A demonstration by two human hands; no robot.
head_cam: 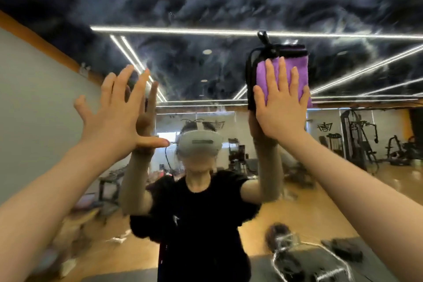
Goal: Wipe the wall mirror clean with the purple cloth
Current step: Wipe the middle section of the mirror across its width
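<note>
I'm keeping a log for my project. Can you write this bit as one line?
step: wiping | right hand: flat, pressing purple cloth on wall mirror | left hand: open, fingers spread, holding nothing

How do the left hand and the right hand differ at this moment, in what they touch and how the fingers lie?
The right hand presses the purple cloth flat against the mirror, while the left hand has no cloth under it. The right hand's fingers lie close together; the left hand's are spread wide, thumb out sideways. The right hand is higher. Both are open, fingers straight, raised toward the glass.
</note>
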